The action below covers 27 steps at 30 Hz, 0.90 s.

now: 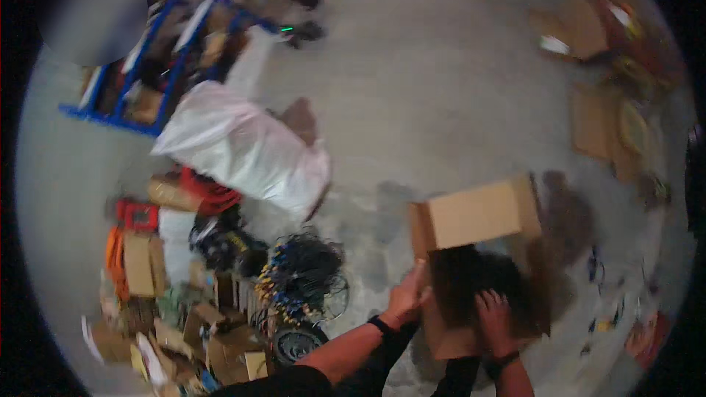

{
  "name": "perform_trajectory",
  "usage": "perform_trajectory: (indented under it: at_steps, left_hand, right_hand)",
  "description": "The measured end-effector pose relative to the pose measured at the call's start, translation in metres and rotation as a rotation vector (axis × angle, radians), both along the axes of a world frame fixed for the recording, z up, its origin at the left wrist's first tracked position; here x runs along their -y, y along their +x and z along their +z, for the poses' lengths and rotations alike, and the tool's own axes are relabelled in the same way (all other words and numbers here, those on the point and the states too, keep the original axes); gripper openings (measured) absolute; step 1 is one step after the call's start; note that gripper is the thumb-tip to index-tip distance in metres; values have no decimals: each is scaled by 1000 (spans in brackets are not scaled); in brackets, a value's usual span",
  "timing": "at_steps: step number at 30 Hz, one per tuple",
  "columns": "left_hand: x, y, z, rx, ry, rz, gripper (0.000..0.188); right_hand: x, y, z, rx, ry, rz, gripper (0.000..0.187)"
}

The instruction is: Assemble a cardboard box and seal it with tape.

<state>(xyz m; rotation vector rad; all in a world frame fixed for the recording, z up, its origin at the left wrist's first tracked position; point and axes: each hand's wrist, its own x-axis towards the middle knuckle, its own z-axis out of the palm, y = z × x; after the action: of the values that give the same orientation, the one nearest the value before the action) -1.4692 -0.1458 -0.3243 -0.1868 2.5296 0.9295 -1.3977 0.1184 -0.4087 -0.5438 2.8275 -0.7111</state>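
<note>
Both hands at the open box!

Here's the left hand (407, 300), closed on the near-left edge of the cardboard box (445, 332), which stands open just to its right. And there's the right hand (496, 320), inside the box, fingers stretched over some dark contents (504, 273); blur and shadow mean I can't tell whether it grips anything. Beyond both hands, a pale flap (474, 213) stands out at the box's far side! Look left of the left hand: a tangle of black cables (309, 265), with a wheel (296, 342) just nearer. Farther off, ahead and left of that hand, a big white sack (243, 151) sprawls beside a blue rack (168, 99).
</note>
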Motion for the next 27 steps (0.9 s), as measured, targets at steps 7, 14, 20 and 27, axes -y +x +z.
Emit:
perform_trajectory:
  at_steps: [7, 14, 20, 27]
  left_hand:
    - [-6, 4, -11, -156, 39, -52, 73]
    - [-11, -1, -16, -219, 81, -61, 72]
    - [-10, 3, -6, -165, 119, -12, 67]
    - [-6, 0, -9, -234, 139, -51, 69]
  right_hand:
    - [18, -90, -12, 86, -270, -215, 19]
    - [-1, -60, 62, -209, -487, -297, 21]
    - [-32, 70, 120, 212, -428, -364, 26]
    - [-19, 90, 83, 428, -146, -269, 45]
